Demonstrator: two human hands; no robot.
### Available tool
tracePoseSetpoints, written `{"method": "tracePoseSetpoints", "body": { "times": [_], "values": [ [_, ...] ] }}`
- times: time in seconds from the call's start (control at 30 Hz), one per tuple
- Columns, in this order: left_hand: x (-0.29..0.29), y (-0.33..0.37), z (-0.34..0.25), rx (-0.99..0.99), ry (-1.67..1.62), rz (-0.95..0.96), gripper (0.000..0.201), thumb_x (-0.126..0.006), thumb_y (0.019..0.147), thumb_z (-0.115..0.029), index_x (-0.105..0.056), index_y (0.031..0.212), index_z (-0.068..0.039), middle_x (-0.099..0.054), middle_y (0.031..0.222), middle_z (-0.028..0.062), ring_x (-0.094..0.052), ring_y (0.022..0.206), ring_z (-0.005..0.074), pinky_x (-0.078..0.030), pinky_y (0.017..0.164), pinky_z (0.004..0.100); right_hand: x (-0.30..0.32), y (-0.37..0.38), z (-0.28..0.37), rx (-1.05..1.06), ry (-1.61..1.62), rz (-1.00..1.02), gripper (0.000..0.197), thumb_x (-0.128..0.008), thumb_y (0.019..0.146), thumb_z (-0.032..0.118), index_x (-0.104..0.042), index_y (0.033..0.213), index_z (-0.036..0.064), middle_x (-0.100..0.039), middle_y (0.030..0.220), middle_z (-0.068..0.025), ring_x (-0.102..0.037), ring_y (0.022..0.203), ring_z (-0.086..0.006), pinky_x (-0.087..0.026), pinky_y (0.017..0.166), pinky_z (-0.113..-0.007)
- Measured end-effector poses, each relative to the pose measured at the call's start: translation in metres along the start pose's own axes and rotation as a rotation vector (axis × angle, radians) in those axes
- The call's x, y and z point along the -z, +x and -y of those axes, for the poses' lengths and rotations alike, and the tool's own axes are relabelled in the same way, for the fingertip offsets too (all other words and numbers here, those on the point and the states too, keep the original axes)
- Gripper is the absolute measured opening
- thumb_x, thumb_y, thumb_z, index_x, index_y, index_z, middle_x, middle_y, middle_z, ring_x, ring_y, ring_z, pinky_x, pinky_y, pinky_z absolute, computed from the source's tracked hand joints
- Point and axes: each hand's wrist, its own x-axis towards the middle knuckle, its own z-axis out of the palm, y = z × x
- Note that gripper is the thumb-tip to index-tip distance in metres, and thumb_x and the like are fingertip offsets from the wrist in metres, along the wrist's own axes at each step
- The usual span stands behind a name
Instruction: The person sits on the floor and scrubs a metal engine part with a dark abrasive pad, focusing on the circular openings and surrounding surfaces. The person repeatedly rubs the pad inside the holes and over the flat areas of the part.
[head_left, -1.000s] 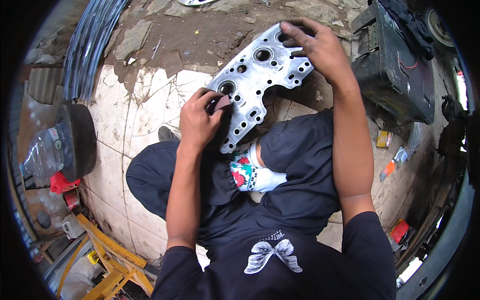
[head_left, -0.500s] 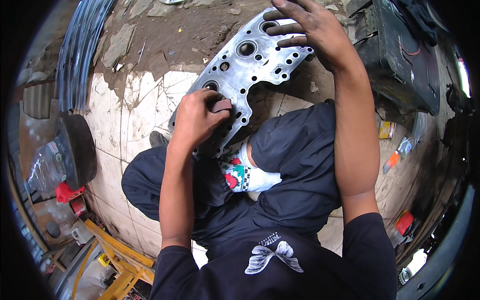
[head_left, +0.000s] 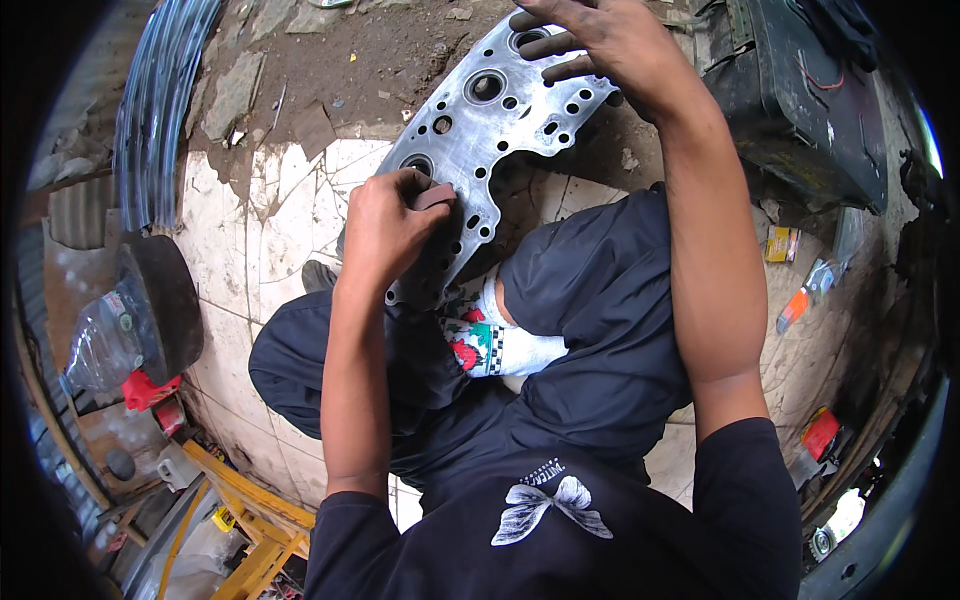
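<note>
A flat grey metal cylinder head (head_left: 470,150), full of round holes, lies slanted in front of my crossed legs, its near end by my shin. My left hand (head_left: 385,225) is closed on a small brownish sanding block (head_left: 434,197) and presses it to the near part of the metal face. At the far right end, my right hand (head_left: 600,50) is open with its blackened fingers spread over the metal. Whether those fingertips touch the surface I cannot tell. Part of the near end is hidden by my left hand and wrist.
Cracked pale tiles (head_left: 225,240) meet bare dirt (head_left: 380,70) beyond. Corrugated sheets (head_left: 160,110) and a dark round tub (head_left: 165,305) are at left, with a yellow wooden frame (head_left: 250,500) nearer. A black case (head_left: 800,110) stands at right, near a small yellow box (head_left: 781,244).
The view has shifted slightly. Both hands keep almost the same places at the cylinder head, with the left still gripping the sanding block.
</note>
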Motion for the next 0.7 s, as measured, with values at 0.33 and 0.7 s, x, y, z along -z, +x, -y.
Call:
{"method": "tracePoseSetpoints", "body": {
  "times": [0.33,0.7],
  "values": [
    [-0.009,-0.009,-0.004,-0.135,0.145,-0.126,0.039,-0.085,0.076,-0.022,-0.079,0.105,0.004,-0.078,0.094,0.0229,-0.078,0.089,0.0387,-0.061,0.086,0.0412,-0.002,0.004,-0.005,-0.035,-0.023,-0.007,0.072,-0.074,0.102,0.041,-0.048,0.151,-0.0041,-0.075,0.120,-0.0193,-0.075,0.091,-0.0210,-0.063,0.069,-0.033],
    [-0.011,-0.011,-0.002,-0.061,0.119,-0.115,0.042,-0.084,0.075,-0.020,-0.079,0.111,0.003,-0.079,0.101,0.0233,-0.079,0.093,0.0342,-0.061,0.089,0.0389,-0.006,-0.010,0.009,0.105,-0.337,-0.119,0.062,-0.078,0.098,0.034,-0.058,0.146,-0.0003,-0.078,0.113,-0.0189,-0.077,0.093,-0.0240,-0.062,0.079,-0.038]
  ]
}}
